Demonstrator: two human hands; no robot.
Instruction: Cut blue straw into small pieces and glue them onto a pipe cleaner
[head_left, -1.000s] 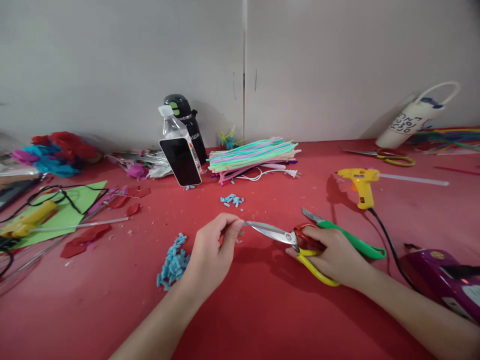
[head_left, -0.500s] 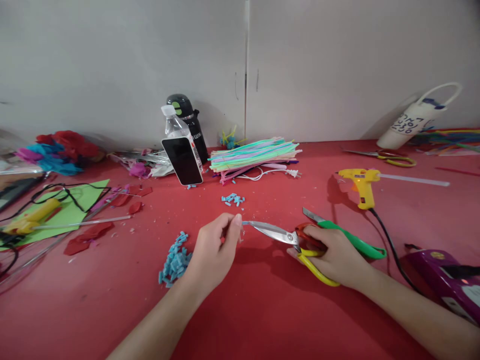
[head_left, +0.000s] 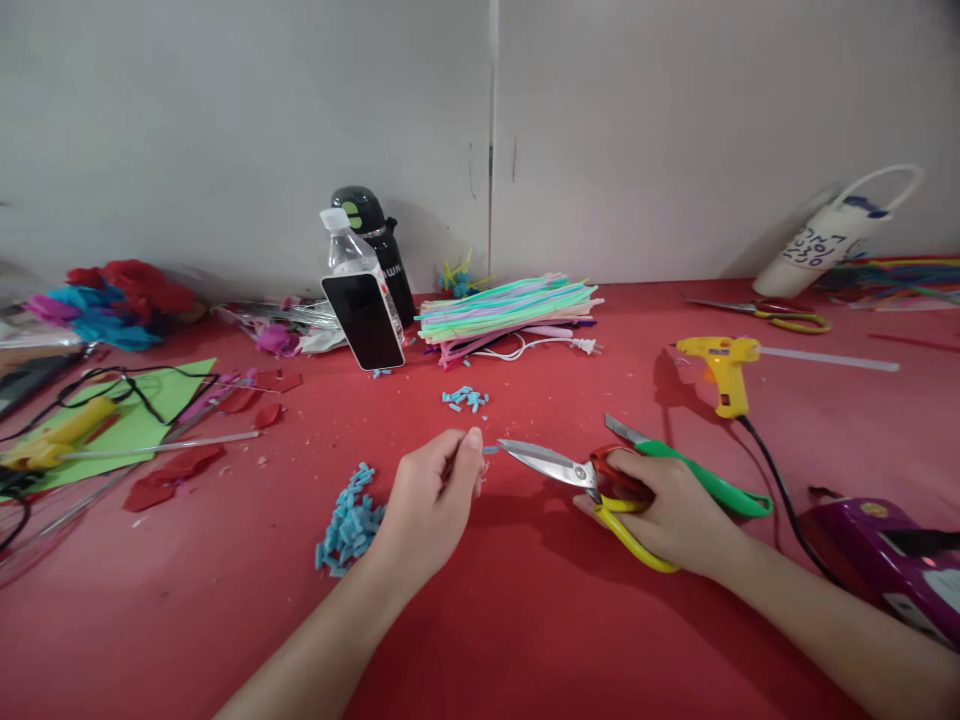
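Note:
Thumb and fingers of my left hand (head_left: 439,490) are pinched together at the middle of the red table. A thin, short blue piece (head_left: 490,450), like a bit of pipe cleaner, sticks out at the fingertips. My right hand (head_left: 667,505) grips a pair of scissors (head_left: 551,463) by its red and yellow handles. The blades look closed, their tip just right of the blue piece. Beside my left wrist lies a heap of small blue cut pieces (head_left: 351,525). A smaller group of blue bits (head_left: 465,399) is farther back.
A green-handled cutter (head_left: 705,480) lies just behind my right hand. Farther right are a yellow glue gun (head_left: 720,365) with its cord and a purple device (head_left: 885,555). A phone (head_left: 365,320) leans on bottles; beside it lies a bundle of pipe cleaners (head_left: 510,310).
The scissors' tip has drawn slightly right, away from my left fingertips, and the blue piece now shows between them. Both hands have otherwise barely moved.

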